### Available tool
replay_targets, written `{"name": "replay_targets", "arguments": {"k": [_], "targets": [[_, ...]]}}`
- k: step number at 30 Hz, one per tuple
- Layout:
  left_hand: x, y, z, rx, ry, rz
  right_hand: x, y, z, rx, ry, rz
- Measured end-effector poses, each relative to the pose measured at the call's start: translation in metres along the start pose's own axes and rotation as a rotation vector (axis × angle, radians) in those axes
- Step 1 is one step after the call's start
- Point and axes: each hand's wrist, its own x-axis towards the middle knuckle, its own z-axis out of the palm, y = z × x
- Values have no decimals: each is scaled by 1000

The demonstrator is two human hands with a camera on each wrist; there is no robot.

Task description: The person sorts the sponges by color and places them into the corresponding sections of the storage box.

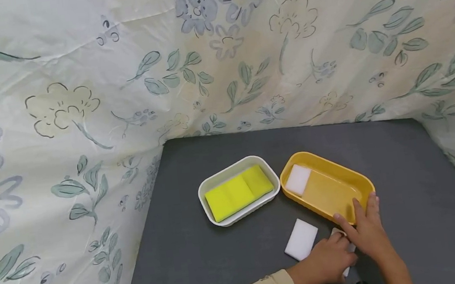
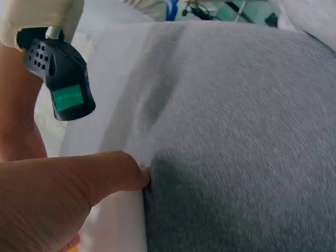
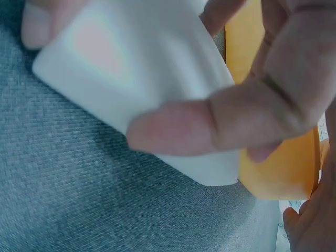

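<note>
In the head view, my left hand (image 1: 327,259), reaching in from the left in a beige sleeve, holds a white sponge (image 3: 173,58), mostly hidden under its fingers there. The right wrist view shows the left hand's fingers (image 3: 247,121) over the sponge's face and edges. My left thumb (image 2: 118,170) presses on its edge in the left wrist view. My right hand (image 1: 370,233) rests with spread fingers on the near right end of a yellow tray (image 1: 326,180). One white sponge (image 1: 298,180) lies at that tray's left end. Another white sponge (image 1: 301,240) lies on the table beside my left hand.
A white tray (image 1: 273,170) with several yellow sponges (image 1: 239,192) stands left of the yellow tray, their ends close together. Both are on a dark grey table (image 1: 233,263). Flower-patterned cloth (image 1: 217,54) hangs behind and at the sides. A wrist camera (image 2: 65,89) hangs by my right sleeve.
</note>
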Motion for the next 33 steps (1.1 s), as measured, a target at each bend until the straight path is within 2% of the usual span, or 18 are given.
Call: {"name": "replay_targets", "arguments": {"k": [4,9,14,21,24,29,33], "targets": [[-6,-2,0,12,10,-14,0,0,2,1,16,-14],[-8,-3,-4,67,29,-2,0,0,1,-1,20,-18],[-8,-8,-12,96,18,1,0,1,2,-11,8,-5],[-5,-10,-16,55,-124,45,0,-1,4,-40,-14,49],[-5,-12,-16,45,-155,52,1,-2,4,-44,-14,57],[-6,-15,-19,44,-156,37,3,-6,3,-50,-26,78],[-10,-17,-22,66,-101,46,3,-8,1,-56,-26,84]]}}
